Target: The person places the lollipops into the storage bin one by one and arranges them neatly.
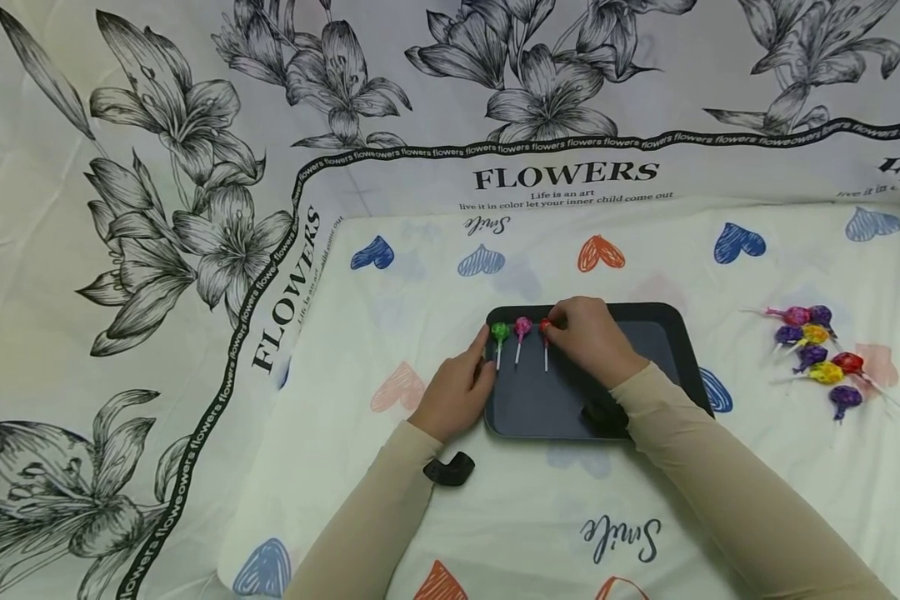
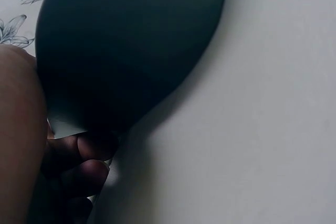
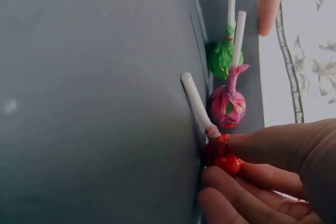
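Observation:
A dark grey tray point(image 1: 543, 408) lies on the patterned cloth. My right hand point(image 1: 594, 340) pinches a red-wrapped lollipop point(image 3: 224, 160) by its head at the tray's far side; its white stick points toward me. To its left in the tray are a pink lollipop point(image 1: 522, 326) and a green lollipop point(image 1: 499, 332), sticks also toward me. My left hand point(image 1: 453, 390) holds the tray's left edge, the index finger reaching toward the far corner. In the left wrist view, curled fingers point(image 2: 86, 177) show beside the dark tray, partly in shadow.
Several wrapped lollipops in purple, yellow, red and pink point(image 1: 825, 372) lie in a loose group on the cloth right of the tray. The white cloth point(image 1: 435, 283) bears printed hearts and lettering. Dark wrist bands point(image 1: 450, 469) sit at both wrists.

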`<control>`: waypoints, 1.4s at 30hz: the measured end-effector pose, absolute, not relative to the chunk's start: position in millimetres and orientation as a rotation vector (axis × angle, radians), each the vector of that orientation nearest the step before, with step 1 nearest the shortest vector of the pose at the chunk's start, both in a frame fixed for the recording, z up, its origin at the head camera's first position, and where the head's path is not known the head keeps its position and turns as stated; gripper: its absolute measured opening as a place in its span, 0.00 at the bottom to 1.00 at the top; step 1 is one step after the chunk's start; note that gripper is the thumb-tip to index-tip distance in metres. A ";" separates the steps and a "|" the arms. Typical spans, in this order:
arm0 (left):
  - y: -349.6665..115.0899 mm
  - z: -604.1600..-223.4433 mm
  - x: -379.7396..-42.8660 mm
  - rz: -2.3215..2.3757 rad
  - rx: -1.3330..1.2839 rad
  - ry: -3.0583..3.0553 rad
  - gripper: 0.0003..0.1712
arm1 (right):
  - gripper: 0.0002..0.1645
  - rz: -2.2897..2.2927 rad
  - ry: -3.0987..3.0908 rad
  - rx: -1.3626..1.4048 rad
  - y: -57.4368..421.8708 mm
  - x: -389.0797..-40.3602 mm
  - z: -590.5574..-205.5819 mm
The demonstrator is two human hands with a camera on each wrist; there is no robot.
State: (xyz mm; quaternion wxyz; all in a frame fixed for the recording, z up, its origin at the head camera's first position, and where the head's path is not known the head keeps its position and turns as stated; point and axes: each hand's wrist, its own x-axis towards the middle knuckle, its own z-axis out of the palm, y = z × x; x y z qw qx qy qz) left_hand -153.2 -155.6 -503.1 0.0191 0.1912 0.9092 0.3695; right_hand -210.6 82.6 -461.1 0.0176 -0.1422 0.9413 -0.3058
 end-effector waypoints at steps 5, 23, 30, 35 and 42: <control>-155.8 -505.4 -150.1 1.161 0.579 2.804 0.36 | 0.12 -0.920 2.926 -0.426 81.7 -208.2 -463.0; -155.5 -500.1 -151.7 1.153 0.592 2.820 0.36 | 0.08 -0.856 2.981 -0.359 84.8 -203.6 -461.4; -155.6 -499.3 -152.3 1.153 0.585 2.806 0.36 | 0.07 -0.866 2.968 -0.361 84.8 -202.7 -460.4; -155.3 -499.8 -153.0 1.145 0.589 2.809 0.36 | 0.07 -0.894 2.969 -0.362 85.0 -202.8 -459.6; -155.5 -500.5 -152.7 1.151 0.585 2.810 0.36 | 0.09 -0.911 2.956 -0.356 84.6 -205.3 -460.1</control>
